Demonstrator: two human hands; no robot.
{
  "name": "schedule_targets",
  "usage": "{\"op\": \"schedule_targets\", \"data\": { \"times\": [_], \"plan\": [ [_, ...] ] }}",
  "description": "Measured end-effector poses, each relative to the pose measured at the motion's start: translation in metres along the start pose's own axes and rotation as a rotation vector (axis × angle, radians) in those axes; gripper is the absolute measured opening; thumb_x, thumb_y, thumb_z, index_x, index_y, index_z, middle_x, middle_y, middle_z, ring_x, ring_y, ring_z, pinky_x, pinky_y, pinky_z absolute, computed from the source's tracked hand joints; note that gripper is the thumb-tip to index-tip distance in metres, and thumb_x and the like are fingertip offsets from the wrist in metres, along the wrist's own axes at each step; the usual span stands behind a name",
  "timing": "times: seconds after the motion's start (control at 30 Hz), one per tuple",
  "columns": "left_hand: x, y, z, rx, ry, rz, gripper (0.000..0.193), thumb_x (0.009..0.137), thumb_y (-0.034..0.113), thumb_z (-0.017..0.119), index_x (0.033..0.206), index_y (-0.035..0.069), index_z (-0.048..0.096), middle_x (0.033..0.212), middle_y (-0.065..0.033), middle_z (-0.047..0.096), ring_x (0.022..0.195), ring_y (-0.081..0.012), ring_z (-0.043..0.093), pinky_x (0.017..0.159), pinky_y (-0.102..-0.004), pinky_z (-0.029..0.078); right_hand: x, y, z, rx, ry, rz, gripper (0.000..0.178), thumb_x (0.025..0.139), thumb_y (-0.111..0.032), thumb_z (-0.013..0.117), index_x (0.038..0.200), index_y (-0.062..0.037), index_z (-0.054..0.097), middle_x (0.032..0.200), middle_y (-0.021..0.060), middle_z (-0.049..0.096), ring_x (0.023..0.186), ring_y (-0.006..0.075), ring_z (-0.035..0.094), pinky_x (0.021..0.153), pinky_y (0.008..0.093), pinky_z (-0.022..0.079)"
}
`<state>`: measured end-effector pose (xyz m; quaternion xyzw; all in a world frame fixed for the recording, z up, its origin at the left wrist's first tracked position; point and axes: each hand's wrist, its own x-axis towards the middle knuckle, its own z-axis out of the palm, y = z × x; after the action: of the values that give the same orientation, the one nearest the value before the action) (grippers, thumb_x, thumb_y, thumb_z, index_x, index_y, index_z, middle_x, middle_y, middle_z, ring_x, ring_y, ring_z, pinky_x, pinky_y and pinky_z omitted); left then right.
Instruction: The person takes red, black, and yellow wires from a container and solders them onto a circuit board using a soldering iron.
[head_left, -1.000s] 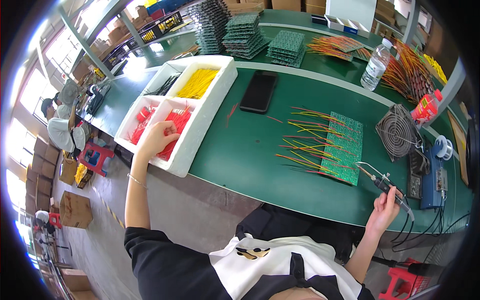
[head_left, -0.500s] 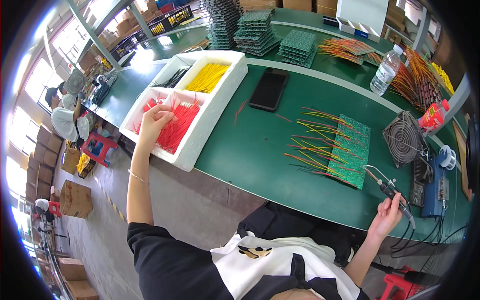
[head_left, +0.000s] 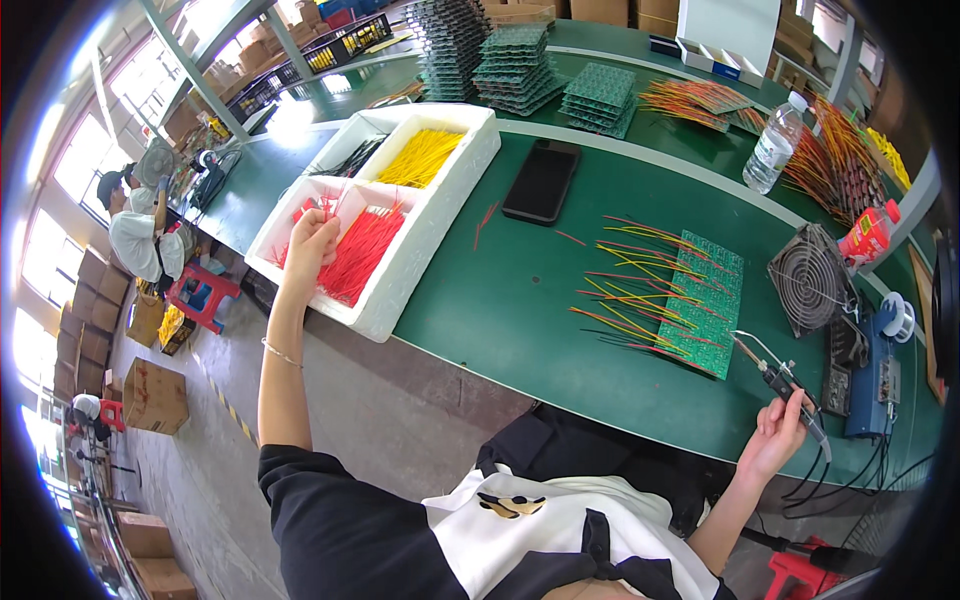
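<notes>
My left hand (head_left: 312,245) is closed in a pinch over the compartment of red wires (head_left: 362,255) in a white foam box (head_left: 440,225). Thin red strands show at its fingertips; how many it grips cannot be made out. With my right hand (head_left: 772,436) I hold a soldering iron (head_left: 778,380), its tip close to the lower right edge of a green circuit board (head_left: 715,300). Red, yellow and black wires (head_left: 635,290) stick out from the board's left side in several rows.
Yellow wires (head_left: 422,158) and black wires (head_left: 352,157) fill other compartments. A phone (head_left: 541,180) lies beside the box. Farther right stand a water bottle (head_left: 774,145), a fan (head_left: 812,280), a red-labelled bottle (head_left: 870,232) and a blue soldering station (head_left: 872,375). Stacked boards (head_left: 515,70) stand behind.
My left hand has drawn back slightly from the middle of the red wires toward the compartment's left side, fingers more curled. My right hand and the soldering iron stay nearly still.
</notes>
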<state>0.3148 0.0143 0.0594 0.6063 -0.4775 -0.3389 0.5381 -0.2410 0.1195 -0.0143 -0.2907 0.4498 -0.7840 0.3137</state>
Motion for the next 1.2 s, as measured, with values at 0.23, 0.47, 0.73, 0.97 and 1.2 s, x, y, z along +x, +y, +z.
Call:
{"op": "schedule_targets", "data": {
  "times": [0.23,0.47,0.73,0.97,1.2],
  "plan": [
    [0.001,0.018,0.007,0.009,0.095,0.14,0.009,0.086,0.011,0.054,0.085,0.003,0.05,0.063,0.0057,0.043,0.048,0.0002,0.033,0.041,-0.0162,0.022,-0.003,-0.004,0.001,-0.01,0.013,-0.005,0.016,0.091,-0.02,0.049,0.089,-0.0052,0.052,0.056,-0.0049,0.034,0.045,0.0007,0.024,0.042,0.0188,0.017],
    [0.026,0.091,0.12,0.051,-0.198,0.342,0.009,0.086,0.013,0.052,0.085,0.005,0.049,0.061,0.0059,0.041,0.048,0.0006,0.03,0.041,-0.0165,0.021,-0.001,-0.002,-0.002,0.039,0.056,-0.024,0.015,0.091,-0.018,0.05,0.091,-0.0036,0.053,0.058,-0.0035,0.037,0.047,0.0008,0.028,0.042,0.0175,0.019],
    [0.071,0.056,0.352,0.606,-0.539,0.559,0.009,0.079,0.007,0.047,0.084,0.0,0.047,0.075,-0.0146,0.064,0.075,-0.0249,0.062,0.069,-0.0336,0.047,0.0,-0.005,0.004,0.123,0.063,0.03,0.009,0.089,-0.014,0.052,0.091,-0.0051,0.052,0.063,-0.0013,0.042,0.049,0.0014,0.032,0.04,0.0167,0.02],
    [0.021,0.03,0.424,0.458,-0.808,0.584,0.009,0.081,0.007,0.047,0.085,0.0,0.046,0.075,-0.015,0.064,0.077,-0.0293,0.062,0.07,-0.0355,0.047,-0.003,-0.01,0.0,0.065,0.075,0.008,0.01,0.089,-0.017,0.052,0.089,-0.0065,0.05,0.061,-0.0019,0.042,0.047,0.0018,0.029,0.041,0.0174,0.02],
    [-0.014,0.028,0.399,0.366,-0.84,0.641,0.009,0.081,0.006,0.048,0.085,-0.001,0.044,0.074,-0.0156,0.061,0.071,-0.0285,0.061,0.065,-0.0357,0.047,0.001,-0.012,-0.001,0.088,0.08,0.025,0.016,0.092,-0.021,0.048,0.091,-0.006,0.051,0.061,-0.0007,0.044,0.045,0.0024,0.028,0.042,0.0184,0.021]
  ]
}}
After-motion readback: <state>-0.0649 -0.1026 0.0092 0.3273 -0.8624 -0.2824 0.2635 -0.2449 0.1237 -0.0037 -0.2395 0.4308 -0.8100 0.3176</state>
